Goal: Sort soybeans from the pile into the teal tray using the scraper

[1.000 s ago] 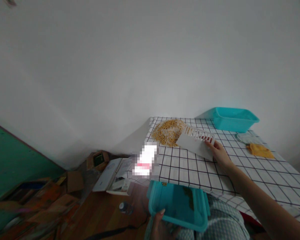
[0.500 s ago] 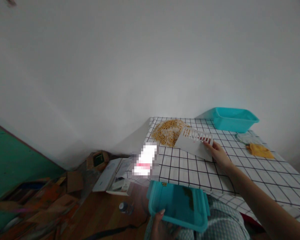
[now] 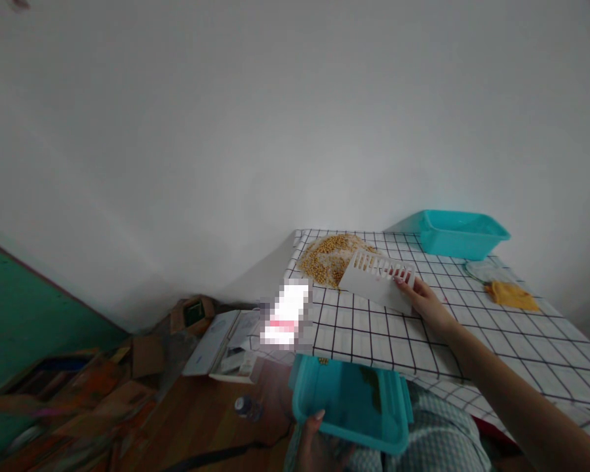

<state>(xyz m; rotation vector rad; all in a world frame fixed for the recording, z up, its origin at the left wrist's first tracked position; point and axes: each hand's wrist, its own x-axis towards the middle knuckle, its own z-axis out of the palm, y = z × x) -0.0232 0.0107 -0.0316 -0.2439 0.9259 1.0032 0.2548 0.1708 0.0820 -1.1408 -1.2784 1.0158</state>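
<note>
My right hand (image 3: 424, 303) grips the right end of a white slotted plastic panel (image 3: 371, 283), fingers over its slotted edge. The panel stands tilted on the checked tablecloth, its left end against a spread pile of yellow soybean-like grains (image 3: 327, 261) mixed with paler bits. Low in front, my left hand (image 3: 314, 438) holds the near rim of a teal plastic tub (image 3: 347, 406), thumb over the edge and the other fingers mostly hidden beneath. A few grains lie at the tub's far left corner, and a darker patch shows along its right side.
A second teal tub (image 3: 462, 236) stands by the wall at the back right. Near it lie a yellow cloth (image 3: 512, 296) and a clear plastic item (image 3: 482, 271). A blurred bright screen (image 3: 286, 313) sits at the table's left edge. Boxes (image 3: 191, 314) and a bottle (image 3: 243, 406) are on the floor.
My right hand has shifted the white slotted panel slightly left, farther against the grain pile. The left hand and its tub have stayed in place.
</note>
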